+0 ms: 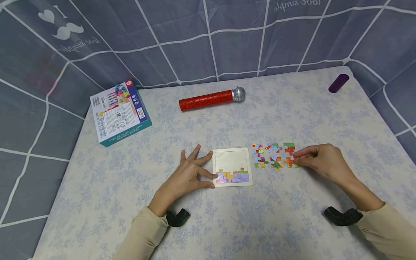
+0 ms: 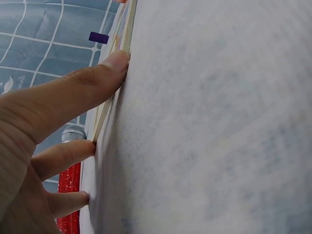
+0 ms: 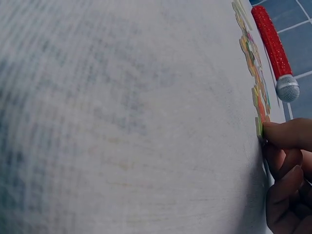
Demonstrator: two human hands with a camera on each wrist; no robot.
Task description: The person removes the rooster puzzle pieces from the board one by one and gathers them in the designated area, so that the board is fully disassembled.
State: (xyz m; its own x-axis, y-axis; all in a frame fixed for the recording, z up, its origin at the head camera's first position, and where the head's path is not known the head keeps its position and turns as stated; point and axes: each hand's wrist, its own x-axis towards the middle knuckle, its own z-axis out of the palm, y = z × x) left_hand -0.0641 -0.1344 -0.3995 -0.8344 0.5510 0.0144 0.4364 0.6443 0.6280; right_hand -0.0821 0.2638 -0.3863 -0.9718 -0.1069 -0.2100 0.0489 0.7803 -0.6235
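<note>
The left hand (image 1: 190,173) spreads its fingers wide along the left edge of a wooden jigsaw tray (image 1: 231,160), apparently to steady it; fitted pieces (image 1: 230,177) line its near side. Right of that grip, the right hand (image 1: 321,162) brings thumb and forefinger close together at loose jigsaw pieces (image 1: 275,148), seemingly grouped within reach; whether it pinches one, I cannot tell. Beyond both grips, apparently out of their way: left, a beaded-boxes carton (image 1: 118,112); between, a red glittery microphone (image 1: 208,100); right, a purple cylinder (image 1: 338,83).

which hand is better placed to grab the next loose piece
Probably the right hand: its fingertips are at the loose pieces, while the left hand touches the puzzle board at its left edge, farther from them.
</note>
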